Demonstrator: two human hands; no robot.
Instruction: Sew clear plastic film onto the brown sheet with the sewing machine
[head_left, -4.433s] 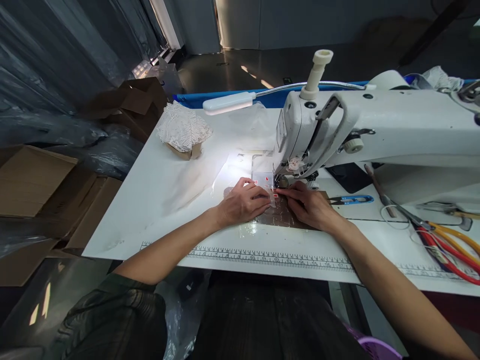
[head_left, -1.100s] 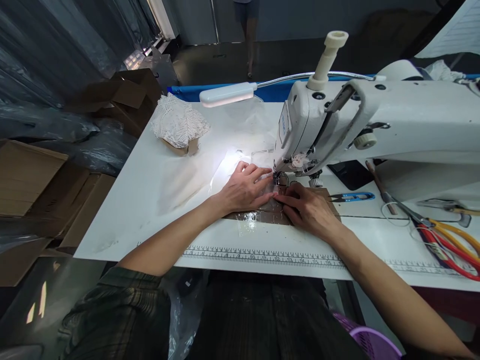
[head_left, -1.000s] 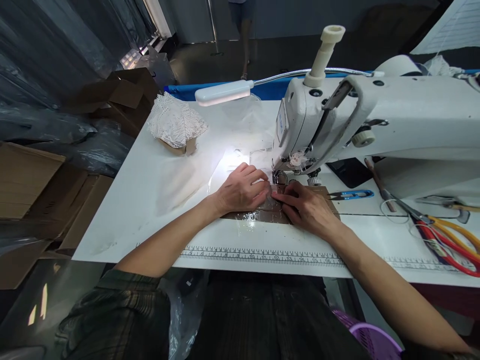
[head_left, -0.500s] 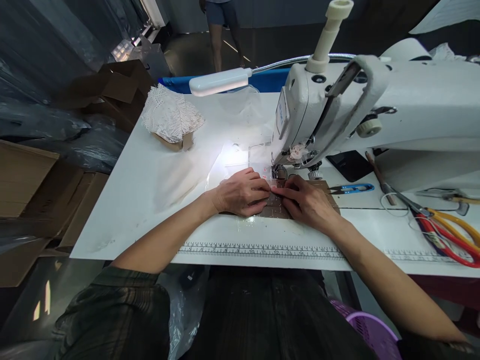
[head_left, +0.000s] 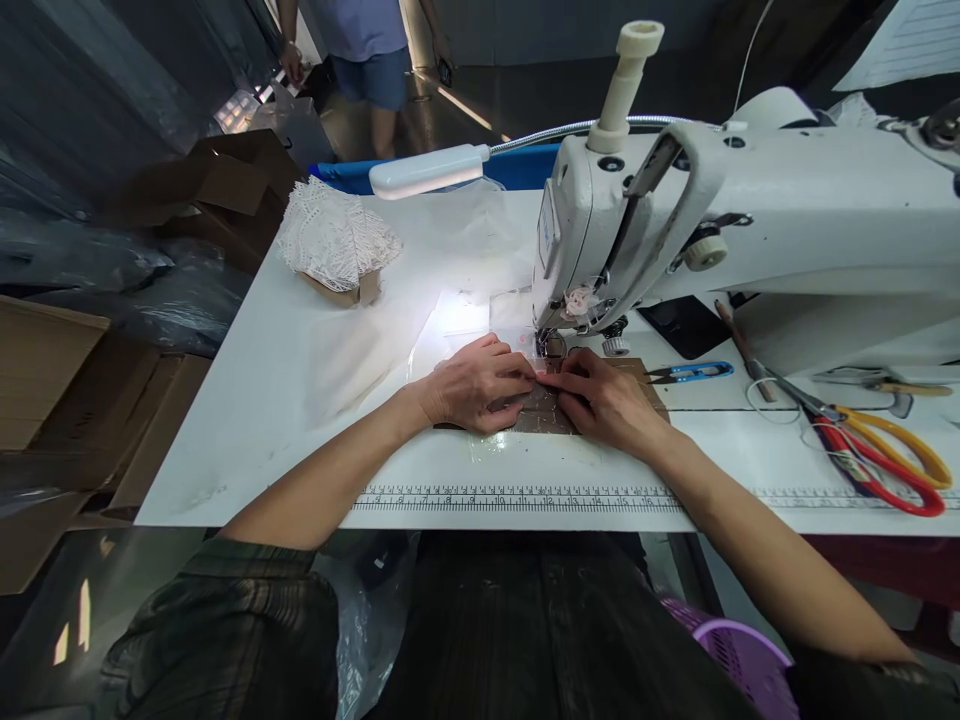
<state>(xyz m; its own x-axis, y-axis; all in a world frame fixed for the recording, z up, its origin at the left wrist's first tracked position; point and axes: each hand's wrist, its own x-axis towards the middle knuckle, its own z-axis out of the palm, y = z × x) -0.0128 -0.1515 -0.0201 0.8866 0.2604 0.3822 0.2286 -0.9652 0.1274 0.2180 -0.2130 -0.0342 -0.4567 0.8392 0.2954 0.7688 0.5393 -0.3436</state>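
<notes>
My left hand [head_left: 476, 385] lies with curled fingers on a clear plastic piece [head_left: 457, 330] that rests over a brown card [head_left: 544, 420], just in front of the needle of a white sewing machine [head_left: 720, 220]. My right hand [head_left: 600, 400] presses the same piece from the right, its fingertips meeting those of the left near small red marks. Both hands pinch the plastic close to the presser foot [head_left: 553, 345]. What lies under the fingers is hidden.
On the white table [head_left: 300, 380] sit a bundle of white lace [head_left: 334, 240], a lit gooseneck lamp [head_left: 427, 170], blue thread snips [head_left: 694, 373] and red and yellow scissors [head_left: 877, 460]. Cardboard boxes [head_left: 82, 390] stand left. A person [head_left: 360, 50] stands beyond the table.
Both hands have drawn slightly back toward me from the needle, and the left fingers have curled in. A person has walked closer at the far side of the table.
</notes>
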